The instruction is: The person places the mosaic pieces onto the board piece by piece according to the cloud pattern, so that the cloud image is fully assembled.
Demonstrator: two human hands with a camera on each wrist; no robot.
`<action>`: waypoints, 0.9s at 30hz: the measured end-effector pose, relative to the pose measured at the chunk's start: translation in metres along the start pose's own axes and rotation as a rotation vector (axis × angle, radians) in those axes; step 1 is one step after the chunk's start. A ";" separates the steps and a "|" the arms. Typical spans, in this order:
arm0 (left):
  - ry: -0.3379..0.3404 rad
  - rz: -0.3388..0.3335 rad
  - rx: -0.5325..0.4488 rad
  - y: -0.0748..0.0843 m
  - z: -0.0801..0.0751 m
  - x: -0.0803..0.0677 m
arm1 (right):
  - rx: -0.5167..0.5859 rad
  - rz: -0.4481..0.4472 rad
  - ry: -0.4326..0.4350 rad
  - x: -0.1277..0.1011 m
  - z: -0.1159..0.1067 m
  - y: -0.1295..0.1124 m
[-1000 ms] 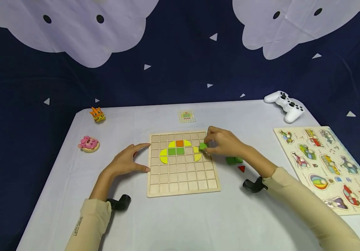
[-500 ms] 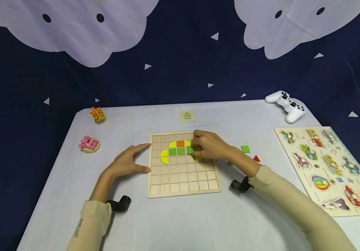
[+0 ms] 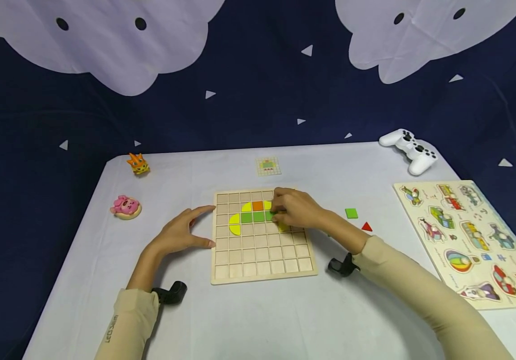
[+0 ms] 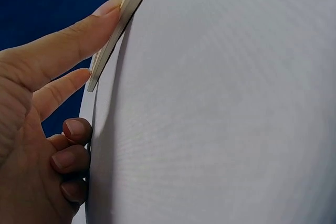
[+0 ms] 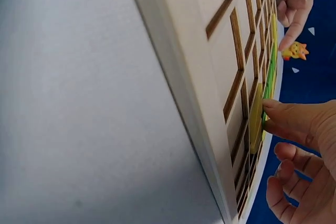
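Note:
A wooden grid board (image 3: 262, 255) lies on the table with yellow quarter-circle tiles (image 3: 235, 225), an orange square tile (image 3: 257, 206) and green square tiles (image 3: 252, 217) in its cells. My left hand (image 3: 178, 231) touches the board's left edge with thumb and index fingertips; its other fingers curl loosely in the left wrist view. Over the board's upper right, my right hand (image 3: 300, 209) pinches a green square tile (image 3: 268, 216) at the right end of the green row. The right wrist view shows thumb (image 5: 283, 111) and index finger together at that tile. This hand partly hides the yellow tiles on the right.
A loose green square (image 3: 351, 213) and a red triangle (image 3: 366, 226) lie right of the board. Behind it is a small pattern card (image 3: 268, 166). A picture puzzle (image 3: 469, 240) and white game controller (image 3: 408, 151) are at right; orange (image 3: 138, 164) and pink (image 3: 125, 207) toys at left.
My right hand has carried the green square leftward from the board's right side to the end of the green row. The left hand has stayed at the board's edge.

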State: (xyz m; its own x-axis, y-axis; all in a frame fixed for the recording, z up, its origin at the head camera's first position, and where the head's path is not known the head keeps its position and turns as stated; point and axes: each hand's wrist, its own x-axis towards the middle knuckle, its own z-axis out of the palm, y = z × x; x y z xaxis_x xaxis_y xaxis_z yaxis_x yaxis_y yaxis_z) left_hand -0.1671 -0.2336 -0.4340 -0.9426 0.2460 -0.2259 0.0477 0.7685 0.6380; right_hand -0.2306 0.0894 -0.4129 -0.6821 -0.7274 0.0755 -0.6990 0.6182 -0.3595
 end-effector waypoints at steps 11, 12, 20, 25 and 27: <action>-0.005 -0.001 -0.005 -0.003 0.002 0.002 | 0.034 0.049 0.040 -0.024 -0.015 0.004; -0.005 -0.003 -0.004 -0.003 0.002 0.002 | 0.036 0.054 0.042 -0.029 -0.018 0.006; -0.001 -0.001 -0.008 -0.002 0.001 0.000 | 0.017 0.114 0.024 -0.070 -0.030 0.030; -0.003 0.001 -0.008 -0.001 0.001 0.000 | 0.017 0.146 0.023 -0.093 -0.031 0.039; -0.003 0.002 -0.007 -0.001 0.001 0.000 | 0.014 0.154 0.028 -0.101 -0.031 0.042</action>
State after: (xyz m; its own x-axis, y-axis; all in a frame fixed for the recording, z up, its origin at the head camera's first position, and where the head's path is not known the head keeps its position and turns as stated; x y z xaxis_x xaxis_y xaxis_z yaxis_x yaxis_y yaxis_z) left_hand -0.1673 -0.2335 -0.4349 -0.9416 0.2491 -0.2268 0.0471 0.7639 0.6436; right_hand -0.1981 0.1978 -0.4073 -0.7866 -0.6158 0.0440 -0.5829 0.7173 -0.3817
